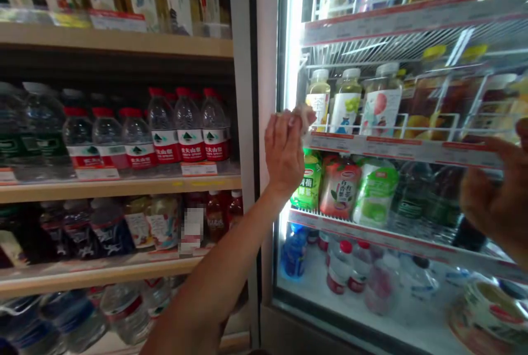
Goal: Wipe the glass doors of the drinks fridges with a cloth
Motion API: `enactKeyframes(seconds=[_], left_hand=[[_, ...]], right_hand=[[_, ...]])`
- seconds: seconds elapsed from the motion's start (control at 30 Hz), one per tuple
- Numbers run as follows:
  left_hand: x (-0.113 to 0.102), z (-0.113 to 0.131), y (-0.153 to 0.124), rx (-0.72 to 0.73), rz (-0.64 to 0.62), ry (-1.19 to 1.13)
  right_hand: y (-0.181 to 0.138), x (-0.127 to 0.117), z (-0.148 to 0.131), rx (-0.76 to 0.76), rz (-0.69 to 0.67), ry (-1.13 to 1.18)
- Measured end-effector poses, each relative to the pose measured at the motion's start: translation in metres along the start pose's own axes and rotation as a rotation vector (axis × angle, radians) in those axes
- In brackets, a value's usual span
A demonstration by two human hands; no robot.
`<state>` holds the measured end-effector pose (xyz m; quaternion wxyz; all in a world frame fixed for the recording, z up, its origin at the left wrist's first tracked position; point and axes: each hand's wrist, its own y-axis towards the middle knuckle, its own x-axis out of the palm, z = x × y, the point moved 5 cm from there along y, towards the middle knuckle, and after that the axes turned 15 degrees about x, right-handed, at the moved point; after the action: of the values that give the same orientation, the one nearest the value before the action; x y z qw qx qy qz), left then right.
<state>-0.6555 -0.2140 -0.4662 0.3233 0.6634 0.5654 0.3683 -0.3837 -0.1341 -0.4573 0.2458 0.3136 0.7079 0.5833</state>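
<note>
My left hand (pixel 284 148) reaches up to the left edge of the lit drinks fridge (pixel 270 223). Its fingers are closed on a crumpled pale cloth (pixel 306 117), pressed against the glass by the bright strip light. Just behind the cloth stand bottles with white caps (pixel 347 102) on a wire-fronted shelf (pixel 371 145). At the right side, my right hand (pixel 495 195) is partly cut off by the picture edge and a little blurred. Its fingers are spread in front of the same shelf edge, and I see nothing held in it.
Left of the fridge, wooden shelves (pixel 124 185) hold red-capped water bottles (pixel 190 129) and other drinks. Inside the fridge are drink pouches (pixel 340 187) and, at the bottom, several small bottles (pixel 340 267). A round tub (pixel 490 311) shows at lower right.
</note>
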Motion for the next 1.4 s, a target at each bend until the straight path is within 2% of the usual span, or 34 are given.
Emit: enactKeyframes(seconds=[0.03, 0.1, 0.13, 0.17, 0.2, 0.27, 0.3, 0.33, 0.37, 0.43, 0.5, 0.53, 0.6, 0.67, 0.73, 0.8, 0.83, 0.93, 1.0, 1.07, 1.1, 1.13, 1.23, 1.27, 1.3, 1.4], left_hand=[[-0.001, 0.006, -0.002, 0.062, -0.015, -0.011], [0.001, 0.026, -0.009, 0.355, -0.104, -0.098], [0.002, 0.031, -0.012, 0.443, -0.136, -0.119], [0.002, 0.030, -0.013, 0.440, -0.140, -0.113], [0.000, 0.021, -0.012, 0.330, -0.110, -0.076], [-0.004, 0.001, -0.011, -0.005, -0.003, 0.010], [-0.003, 0.000, -0.009, -0.073, 0.016, 0.005], [0.001, 0.008, -0.006, -0.045, 0.001, -0.043], [0.007, 0.021, -0.001, 0.043, -0.036, -0.117], [0.020, 0.053, 0.010, 0.180, -0.115, -0.268], [0.030, 0.068, 0.022, 0.060, -0.124, -0.346], [0.033, 0.069, 0.027, -0.039, -0.118, -0.370], [0.036, 0.066, 0.032, -0.135, -0.151, -0.410], [0.032, 0.056, 0.025, -0.095, -0.217, -0.402], [0.023, 0.039, 0.008, -0.062, -0.257, -0.308], [0.014, 0.024, -0.012, -0.040, -0.280, -0.208], [0.011, 0.021, -0.020, -0.014, -0.303, -0.174], [0.009, 0.021, -0.033, 0.011, -0.344, -0.114], [0.010, 0.024, -0.033, -0.020, -0.348, -0.105], [0.012, 0.027, -0.031, -0.045, -0.354, -0.109], [0.013, 0.028, -0.030, -0.052, -0.354, -0.111], [0.013, 0.028, -0.030, -0.058, -0.353, -0.112], [0.012, 0.028, -0.029, -0.071, -0.352, -0.111], [0.011, 0.028, -0.029, -0.076, -0.353, -0.111], [0.011, 0.028, -0.029, -0.083, -0.355, -0.110], [0.012, 0.030, -0.029, -0.112, -0.362, -0.115]], right_hand=[[0.000, 0.000, -0.001, -0.002, -0.003, -0.001], [0.000, 0.000, -0.001, -0.019, -0.004, -0.003], [0.000, 0.001, -0.001, -0.032, -0.004, -0.001], [0.000, 0.001, 0.001, -0.044, 0.001, 0.003], [0.001, 0.002, 0.004, -0.051, 0.007, 0.007], [0.002, 0.004, 0.011, -0.039, 0.005, 0.003], [0.002, 0.004, 0.013, -0.047, 0.003, -0.007], [0.001, 0.004, 0.012, -0.059, 0.010, -0.013], [-0.001, 0.003, 0.007, -0.078, 0.018, -0.004], [-0.010, 0.001, -0.015, -0.143, 0.000, 0.093], [-0.022, 0.003, -0.051, -0.179, -0.091, 0.293], [-0.027, 0.008, -0.071, -0.153, -0.170, 0.391], [-0.035, 0.022, -0.107, -0.046, -0.208, 0.501], [-0.039, 0.042, -0.136, -0.008, -0.204, 0.421], [-0.038, 0.060, -0.150, -0.057, -0.179, 0.243], [-0.035, 0.067, -0.140, -0.169, -0.149, 0.065], [-0.032, 0.064, -0.124, -0.236, -0.129, -0.008], [-0.014, 0.030, -0.040, -0.297, -0.023, -0.163], [0.004, -0.003, 0.022, -0.098, 0.121, -0.245], [0.009, -0.028, 0.053, 0.137, 0.342, -0.279], [0.006, -0.031, 0.052, 0.189, 0.384, -0.266], [0.002, -0.027, 0.042, 0.174, 0.370, -0.220], [-0.017, 0.008, -0.009, -0.219, -0.028, -0.172], [-0.020, 0.011, -0.012, -0.242, -0.062, -0.187], [-0.018, 0.008, -0.006, -0.215, -0.040, -0.205], [-0.008, -0.018, 0.031, 0.047, 0.197, -0.196]])
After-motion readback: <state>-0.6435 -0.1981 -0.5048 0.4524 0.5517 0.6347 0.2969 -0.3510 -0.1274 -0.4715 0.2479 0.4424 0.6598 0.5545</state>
